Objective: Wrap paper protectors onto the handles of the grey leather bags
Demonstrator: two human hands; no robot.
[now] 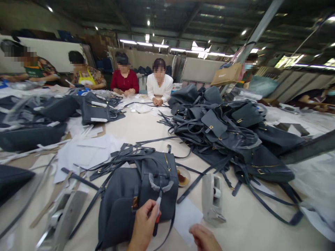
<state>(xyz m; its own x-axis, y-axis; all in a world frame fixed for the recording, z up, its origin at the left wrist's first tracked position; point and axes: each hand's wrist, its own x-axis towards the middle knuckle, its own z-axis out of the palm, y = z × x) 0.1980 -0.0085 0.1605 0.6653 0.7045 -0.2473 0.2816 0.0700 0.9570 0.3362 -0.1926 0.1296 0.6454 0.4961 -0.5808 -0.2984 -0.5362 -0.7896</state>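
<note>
A dark blue backpack point(120, 202) with gold zip and buckle lies on the table in front of me. My left hand point(143, 221) is over its lower part, thumb and fingers pinched on a white strip point(158, 201) that runs up to the handle, which has a clear wrap. Something red shows beside those fingers. My right hand point(205, 238) is near the bottom edge, right of the backpack and away from it, fingers curled; whether it holds anything is hidden. A sheet of white paper point(187, 218) lies between the backpack and a grey tape dispenser point(213, 198).
A large heap of dark bags point(227, 129) covers the right side, its straps trailing forward. More bags point(52, 108) lie at the left, with paper sheets point(81, 153). Another dispenser point(64, 216) stands at lower left. A small dish point(184, 177) touches the backpack's right side. Several people are across the table.
</note>
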